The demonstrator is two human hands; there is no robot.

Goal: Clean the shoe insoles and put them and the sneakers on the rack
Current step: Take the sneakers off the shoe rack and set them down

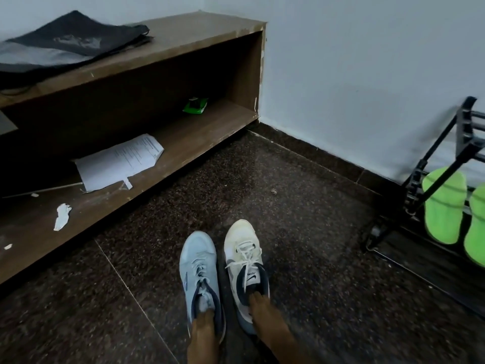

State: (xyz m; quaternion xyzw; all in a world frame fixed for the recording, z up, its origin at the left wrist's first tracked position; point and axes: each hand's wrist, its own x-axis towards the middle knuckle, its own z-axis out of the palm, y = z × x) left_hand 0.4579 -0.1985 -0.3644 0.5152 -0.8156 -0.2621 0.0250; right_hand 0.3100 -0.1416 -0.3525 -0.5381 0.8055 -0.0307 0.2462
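Sneakers: blue sneaker (199,269), cream sneaker (242,248), side by side, lower centre.
Left grip (203,324): holds blue sneaker (fingers inside).
Right grip (262,308): holds cream sneaker.
Insoles (443,206): green, on rack (467,132), right edge.

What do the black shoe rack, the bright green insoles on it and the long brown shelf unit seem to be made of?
Black shoe rack: probably plastic side frames, matte with moulded notches; the rails are perhaps metal.
Bright green insoles: likely foam under fabric, judging by the soft, dull, slightly fuzzy surface.
Long brown shelf unit: laminated board with a wood-grain print; pale chips show along its edges.
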